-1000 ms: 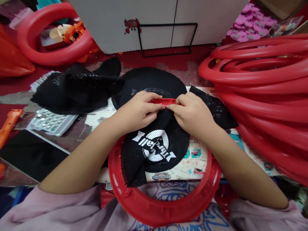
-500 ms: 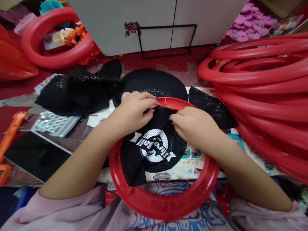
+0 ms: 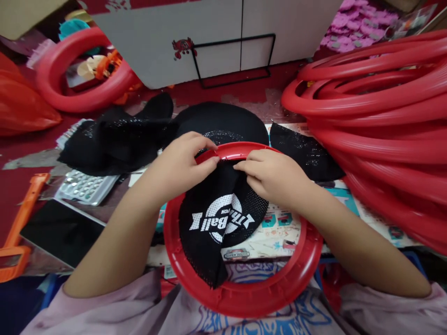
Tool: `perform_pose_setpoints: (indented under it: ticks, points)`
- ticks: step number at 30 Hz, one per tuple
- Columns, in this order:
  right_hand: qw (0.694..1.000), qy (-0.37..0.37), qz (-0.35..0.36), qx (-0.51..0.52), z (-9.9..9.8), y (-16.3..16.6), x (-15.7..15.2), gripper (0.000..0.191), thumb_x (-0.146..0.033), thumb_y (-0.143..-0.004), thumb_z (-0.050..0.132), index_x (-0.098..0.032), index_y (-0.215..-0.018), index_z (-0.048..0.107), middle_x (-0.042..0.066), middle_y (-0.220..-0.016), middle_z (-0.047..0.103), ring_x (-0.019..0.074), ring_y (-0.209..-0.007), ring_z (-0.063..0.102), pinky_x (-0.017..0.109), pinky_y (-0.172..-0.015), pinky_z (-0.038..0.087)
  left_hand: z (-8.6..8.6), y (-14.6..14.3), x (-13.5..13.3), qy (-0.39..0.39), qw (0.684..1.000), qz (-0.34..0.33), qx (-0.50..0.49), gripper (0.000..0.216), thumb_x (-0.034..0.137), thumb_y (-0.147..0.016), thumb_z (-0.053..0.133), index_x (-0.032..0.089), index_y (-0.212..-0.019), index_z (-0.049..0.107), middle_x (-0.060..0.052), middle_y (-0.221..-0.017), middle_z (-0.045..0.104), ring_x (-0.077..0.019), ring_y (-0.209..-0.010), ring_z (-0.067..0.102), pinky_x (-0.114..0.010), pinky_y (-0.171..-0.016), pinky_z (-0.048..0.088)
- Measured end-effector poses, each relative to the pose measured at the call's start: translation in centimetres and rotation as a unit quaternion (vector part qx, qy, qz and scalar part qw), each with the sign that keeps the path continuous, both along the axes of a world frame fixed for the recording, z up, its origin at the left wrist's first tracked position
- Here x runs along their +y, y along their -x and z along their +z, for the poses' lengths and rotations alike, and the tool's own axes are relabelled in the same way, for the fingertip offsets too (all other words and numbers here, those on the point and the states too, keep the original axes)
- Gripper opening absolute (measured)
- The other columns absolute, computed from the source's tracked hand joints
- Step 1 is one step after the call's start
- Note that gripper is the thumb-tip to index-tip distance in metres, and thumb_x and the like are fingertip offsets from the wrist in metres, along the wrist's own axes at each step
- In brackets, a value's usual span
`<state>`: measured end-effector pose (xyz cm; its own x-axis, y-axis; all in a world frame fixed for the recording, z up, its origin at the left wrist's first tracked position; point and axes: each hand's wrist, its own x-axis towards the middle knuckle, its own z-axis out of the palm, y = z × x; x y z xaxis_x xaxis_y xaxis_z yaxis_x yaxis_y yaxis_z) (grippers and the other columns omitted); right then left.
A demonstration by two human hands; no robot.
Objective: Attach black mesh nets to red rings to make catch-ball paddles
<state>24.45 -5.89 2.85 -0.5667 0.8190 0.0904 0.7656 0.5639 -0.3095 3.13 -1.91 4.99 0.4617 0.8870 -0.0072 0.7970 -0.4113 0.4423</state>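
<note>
A red plastic ring [image 3: 244, 300] rests against my lap and the table edge, its hollow side facing me. Black mesh fabric [image 3: 199, 239] with a white "Ball" print hangs from the ring's far rim, with a folded corner over the left side. My left hand [image 3: 186, 160] curls over the far rim, its thumb at the upper edge of the fabric. With bent fingers, my right hand [image 3: 275, 174] pinches the same fabric edge a little to the right; its fingertips press near the rim. What lies under the fingertips is hidden.
Red rings [image 3: 380, 125] are piled at the right. More black mesh [image 3: 220, 118] lies behind my hands, and a bunched piece [image 3: 115, 144] lies left. A clear tray of silvery pieces [image 3: 87, 186], a dark tablet-like panel [image 3: 63, 230] and an orange part [image 3: 26, 214] sit left.
The fabric's print has folded more, and its lower corner has swung right and down. My left hand has shifted slightly left and spread along the rim; the right fingertips have moved left.
</note>
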Motion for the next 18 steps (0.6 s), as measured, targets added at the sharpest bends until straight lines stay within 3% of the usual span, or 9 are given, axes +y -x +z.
perform_pose_setpoints:
  ticks: [3, 6, 18]
  points:
    - [1.0, -0.017, -0.008, 0.016, -0.3, -0.1, 0.1, 0.036, -0.013, -0.09, 0.044, -0.012, -0.113, 0.071, 0.012, -0.097, 0.068, 0.0238, -0.091, 0.062, 0.033, -0.077, 0.045, -0.9, -0.2, 0.6, 0.052, 0.995, -0.014, -0.087, 0.026, 0.039, -0.08, 0.06, 0.02, -0.092, 0.074, -0.007, -0.115, 0.065, -0.0231, -0.106, 0.062, -0.039, -0.101, 0.045]
    - [0.999, -0.031, -0.012, 0.022, -0.5, -0.1, 0.2, 0.037, -0.013, -0.09, 0.042, -0.012, -0.114, 0.07, 0.012, -0.094, 0.067, 0.0224, -0.087, 0.06, 0.032, -0.075, 0.044, -1.4, -0.4, 0.7, 0.067, 0.991, 0.025, -0.111, 0.022, 0.037, -0.079, 0.062, 0.019, -0.083, 0.075, -0.007, -0.114, 0.065, -0.0218, -0.103, 0.063, -0.041, -0.102, 0.045]
    - [0.996, -0.066, -0.035, -0.04, -0.5, 0.3, 0.1, 0.032, -0.014, -0.091, 0.046, -0.016, -0.112, 0.072, 0.01, -0.088, 0.063, 0.0214, -0.082, 0.054, 0.031, -0.069, 0.038, -3.0, -0.7, 1.1, 0.013, 0.993, 0.004, -0.119, 0.017, 0.03, -0.083, 0.055, 0.017, -0.074, 0.061, -0.006, -0.099, 0.061, -0.019, -0.094, 0.059, -0.039, -0.093, 0.049]
